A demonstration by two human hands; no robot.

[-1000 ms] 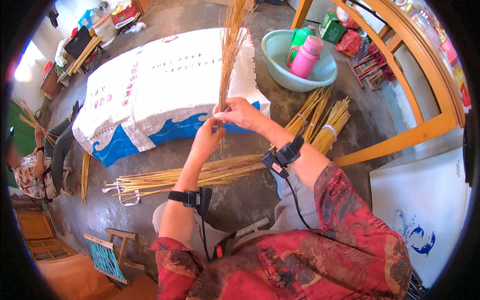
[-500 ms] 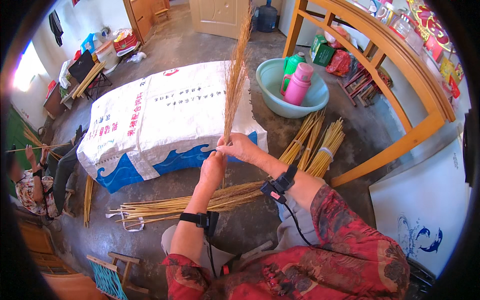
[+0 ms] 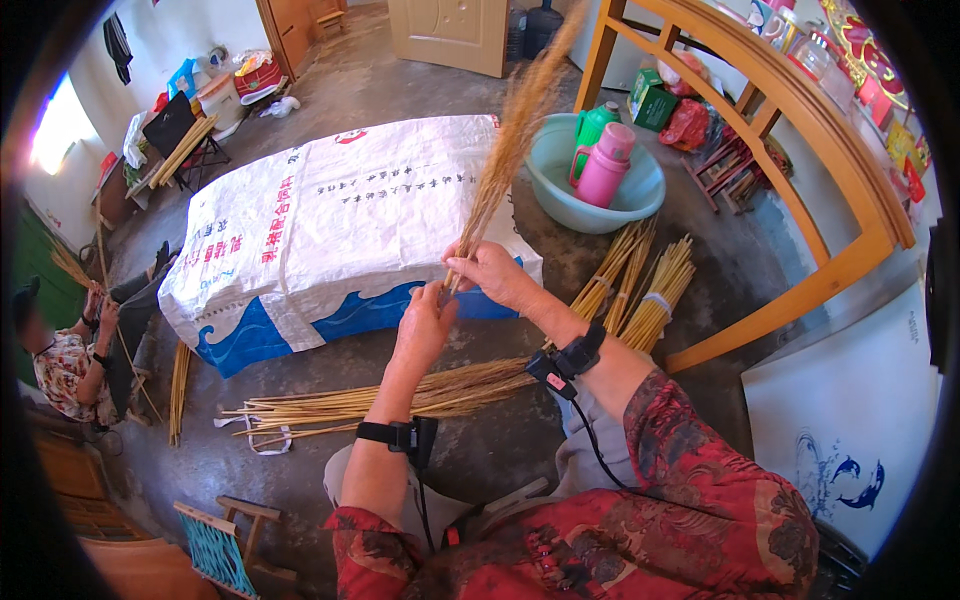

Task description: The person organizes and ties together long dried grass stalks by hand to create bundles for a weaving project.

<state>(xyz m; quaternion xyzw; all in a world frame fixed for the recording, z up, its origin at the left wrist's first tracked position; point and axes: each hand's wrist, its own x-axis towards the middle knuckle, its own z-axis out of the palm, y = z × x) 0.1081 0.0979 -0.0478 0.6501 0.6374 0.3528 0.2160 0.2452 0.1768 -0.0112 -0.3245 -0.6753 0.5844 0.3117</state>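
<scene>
Close in, hidden inside the left hand point(image 3: 424, 325): the lower end of a tuft of dry stalks point(image 3: 500, 170), leaning right, feathery tip cut off at the upper edge. Curled narrowly round the stems on the left, fingertips partly out of sight; pinched just above between thumb and fingers of the right hand point(image 3: 492, 275). On the floor past the knees, crossed by the left forearm, loose long stalks point(image 3: 460, 388). Farther out, a white-and-blue sack point(image 3: 370, 215), partly blocked by hands and tuft. To its right, tied bundles point(image 3: 655, 295), then a pale basin point(image 3: 575, 214), rim overlapped by the tuft, holding a pink flask point(image 3: 605, 172) and a green flask point(image 3: 600, 122). At far left, another person point(image 3: 75, 375) with stalks, grip too small to tell. Farthest, a cream door point(image 3: 450, 35), cut off above.
</scene>
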